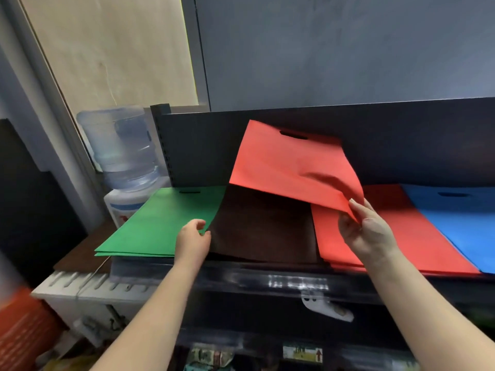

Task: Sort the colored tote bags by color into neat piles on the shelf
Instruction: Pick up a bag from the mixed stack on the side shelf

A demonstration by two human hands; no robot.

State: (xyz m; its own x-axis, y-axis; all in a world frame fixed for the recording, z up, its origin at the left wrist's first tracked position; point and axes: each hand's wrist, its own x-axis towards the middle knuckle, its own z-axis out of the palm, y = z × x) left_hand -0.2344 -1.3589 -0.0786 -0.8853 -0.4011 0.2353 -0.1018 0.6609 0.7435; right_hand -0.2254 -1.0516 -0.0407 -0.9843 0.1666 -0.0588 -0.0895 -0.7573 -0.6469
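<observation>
Dark shelf (pixel 267 274) is the landmark: black back panel behind, front edge with a blurred label strip. Wall above the shelf is grey on the right, beige panel on the left. On the shelf, largest first: lifted red tote bag (pixel 289 167), raised off the shelf mid-span, tilted up with its cut-out handle toward the back panel, near corner curled down. Green pile (pixel 158 223) at the shelf's left end, handle slot at the back, near-left corner overhanging the shelf edge. Dark brown bag (pixel 262 228) flat at the middle of the shelf, directly under the lifted red one, touching the green pile's right edge. Red pile (pixel 417 236) right of the brown bag, flat. Blue pile (pixel 460 226) at the shelf's right end, overlapping the red pile's right edge, running out of frame. Water jug (pixel 123 148) stands just off the shelf's left end, upside down on a white dispenser. Right hand (pixel 367 231): grip pinching the near corner of the lifted red tote bag, thumb on top. Left hand (pixel 192 239): grip curled round the green pile's near-right corner, next to the brown bag's left edge.
</observation>
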